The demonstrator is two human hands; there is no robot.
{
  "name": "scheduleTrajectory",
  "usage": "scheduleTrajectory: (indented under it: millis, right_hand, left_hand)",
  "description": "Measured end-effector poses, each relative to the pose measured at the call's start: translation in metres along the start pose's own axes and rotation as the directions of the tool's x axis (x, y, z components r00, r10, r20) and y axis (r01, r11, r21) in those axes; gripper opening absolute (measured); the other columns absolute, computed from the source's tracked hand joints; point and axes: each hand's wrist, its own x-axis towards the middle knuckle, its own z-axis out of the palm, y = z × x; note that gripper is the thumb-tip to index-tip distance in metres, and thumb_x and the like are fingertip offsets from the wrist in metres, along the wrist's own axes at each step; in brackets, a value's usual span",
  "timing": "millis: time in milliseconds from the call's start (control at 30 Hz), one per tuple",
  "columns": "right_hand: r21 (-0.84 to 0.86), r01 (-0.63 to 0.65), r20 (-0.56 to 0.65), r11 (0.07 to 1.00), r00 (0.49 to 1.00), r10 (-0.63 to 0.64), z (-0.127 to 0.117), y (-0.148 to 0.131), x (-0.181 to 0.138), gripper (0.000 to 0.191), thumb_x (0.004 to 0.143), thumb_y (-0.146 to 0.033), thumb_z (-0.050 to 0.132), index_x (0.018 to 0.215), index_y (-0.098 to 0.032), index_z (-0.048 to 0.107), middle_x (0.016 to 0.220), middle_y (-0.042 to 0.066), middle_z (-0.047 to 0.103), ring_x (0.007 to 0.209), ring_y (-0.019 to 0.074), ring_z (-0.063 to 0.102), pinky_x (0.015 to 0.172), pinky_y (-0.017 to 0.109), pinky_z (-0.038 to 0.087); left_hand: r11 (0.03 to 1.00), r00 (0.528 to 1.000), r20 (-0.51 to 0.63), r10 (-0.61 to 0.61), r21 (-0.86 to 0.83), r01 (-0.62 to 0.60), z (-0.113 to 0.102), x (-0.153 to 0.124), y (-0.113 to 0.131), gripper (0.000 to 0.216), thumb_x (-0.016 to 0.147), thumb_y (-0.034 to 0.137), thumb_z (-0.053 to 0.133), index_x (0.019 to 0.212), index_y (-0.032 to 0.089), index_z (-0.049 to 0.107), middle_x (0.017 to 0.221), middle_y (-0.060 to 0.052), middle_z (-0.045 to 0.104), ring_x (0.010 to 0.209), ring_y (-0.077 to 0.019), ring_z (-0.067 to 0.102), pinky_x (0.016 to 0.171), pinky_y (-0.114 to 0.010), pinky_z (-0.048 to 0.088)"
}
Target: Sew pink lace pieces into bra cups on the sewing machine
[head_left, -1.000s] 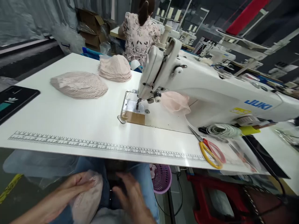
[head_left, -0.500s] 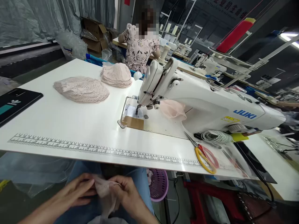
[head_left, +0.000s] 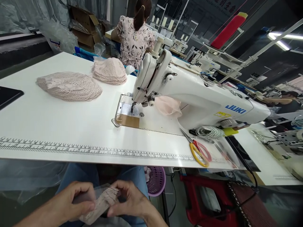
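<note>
Low over my lap, below the table edge, a sheer pale pink lace piece is stretched between both hands. My left hand pinches its left side, thumb against the fingers. On the other side my right hand grips the upper right edge, fingers curled around it and thumb lower down. On the white table above lie a flat stack of beige lace pieces and a second, rounder stack. The sewing machine stands to the right, with sheer pink fabric under its arm.
Yellow-and-red-handled scissors lie by the table's front edge, near a coiled white cable. A black phone is at far left. Below are a purple basket and a red stool. A co-worker sits beyond the table.
My hands have turned and spread the lace piece, so its gathered lace part now shows. My left fingers have gone from stretched out to pinching. The view has shifted slightly right.
</note>
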Motion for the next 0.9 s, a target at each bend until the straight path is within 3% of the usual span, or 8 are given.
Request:
scheduleTrajectory:
  millis: [100,267,500,667,767,900]
  right_hand:
    - [-0.082,0.021,-0.049,0.996,0.999,-0.025,0.003,0.0,0.0,0.062,0.046,-0.059,0.091,0.076,-0.016,0.058,0.065,-0.005,0.05,0.062,0.0085,0.04,0.058,0.022,0.031]
    - [-0.168,0.045,0.078,0.985,0.996,-0.033,0.005,-0.003,0.001,0.061,0.056,-0.067,0.083,0.074,-0.016,0.055,0.065,-0.005,0.046,0.061,0.008,0.038,0.056,0.021,0.029]
    - [-0.119,0.048,0.065,0.992,0.997,-0.04,0.002,-0.002,-0.005,0.062,0.062,-0.073,0.076,0.076,-0.015,0.061,0.066,-0.002,0.051,0.06,0.0093,0.042,0.056,0.021,0.034]
    - [-0.321,0.204,0.051,0.925,0.979,-0.198,0.004,-0.001,-0.008,0.054,0.075,-0.07,0.069,0.08,-0.016,0.067,0.06,-0.004,0.048,0.054,0.0082,0.04,0.052,0.021,0.029]
    - [-0.362,0.275,0.072,0.891,0.961,-0.267,0.005,-0.002,-0.007,0.053,0.07,-0.068,0.075,0.078,-0.016,0.066,0.062,-0.004,0.051,0.055,0.0078,0.041,0.052,0.02,0.029]
    - [-0.295,0.188,0.038,0.937,0.982,-0.186,0.004,0.0,-0.003,0.06,0.066,-0.072,0.075,0.063,-0.015,0.058,0.055,-0.005,0.045,0.052,0.0069,0.036,0.048,0.02,0.026]
  left_hand:
    - [0.999,0.999,-0.026,-0.023,0.045,0.024,-0.003,-0.005,-0.004,0.038,0.074,0.055,0.062,0.066,0.02,0.051,0.062,0.005,0.034,0.06,-0.0144,0.029,0.053,-0.024,0.022]
    - [0.991,0.995,-0.055,-0.081,0.106,0.086,-0.004,-0.011,-0.005,0.031,0.069,0.051,0.065,0.066,0.02,0.058,0.066,0.003,0.046,0.065,-0.0176,0.043,0.057,-0.023,0.034]
    - [0.994,0.997,0.036,-0.064,0.088,0.061,-0.004,-0.006,0.001,0.039,0.067,0.059,0.069,0.079,0.022,0.07,0.074,0.001,0.057,0.074,-0.0212,0.051,0.062,-0.023,0.038]
    - [0.987,0.997,0.033,-0.068,0.148,0.063,0.0,0.001,0.0,0.023,0.07,0.042,0.07,0.064,0.02,0.064,0.071,0.003,0.05,0.069,-0.0178,0.048,0.062,-0.022,0.036]
    - [0.994,0.999,0.046,-0.005,0.105,0.0,0.003,0.005,-0.005,0.027,0.072,0.044,0.067,0.063,0.02,0.061,0.073,0.002,0.05,0.068,-0.0169,0.046,0.061,-0.023,0.034]
    - [0.998,0.998,0.053,-0.043,0.042,0.041,0.003,0.006,-0.01,0.034,0.073,0.051,0.067,0.066,0.019,0.06,0.066,0.004,0.043,0.062,-0.0155,0.039,0.056,-0.024,0.028]
